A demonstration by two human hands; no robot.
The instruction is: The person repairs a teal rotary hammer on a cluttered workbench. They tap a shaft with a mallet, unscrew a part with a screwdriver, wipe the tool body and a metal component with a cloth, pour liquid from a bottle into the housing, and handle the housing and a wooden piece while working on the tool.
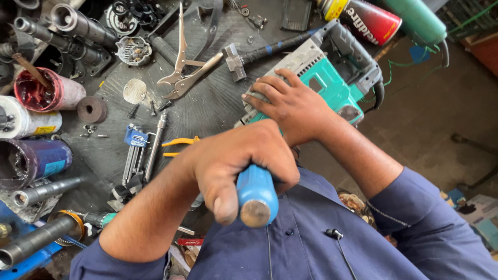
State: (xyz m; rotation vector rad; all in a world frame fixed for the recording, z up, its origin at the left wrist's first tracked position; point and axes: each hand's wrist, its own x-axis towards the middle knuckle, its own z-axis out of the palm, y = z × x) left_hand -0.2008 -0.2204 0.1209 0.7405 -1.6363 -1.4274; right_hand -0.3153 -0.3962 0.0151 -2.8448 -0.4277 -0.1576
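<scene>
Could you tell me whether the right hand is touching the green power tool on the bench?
Touching. The head view shows the right hand pressed flat on the green power tool, fingers spread over its grey front end.

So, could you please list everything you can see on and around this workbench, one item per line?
Power tool: one, teal and grey, upper middle, under the right hand.
Blue handle: one, blue, worn end, centre, in the left fist.
Locking pliers: one, bare metal, upper left.
Hammer: one, dark handle, upper middle.
Hex key set: one, blue holder, left.
Yellow pliers: one, mostly hidden behind the left arm.
Red tub: one, left edge.
Spray can: one, red and yellow, top.
Metal shafts: several, grey, left side.
Left hand: one, centre.
Right hand: one, on the power tool.
</scene>
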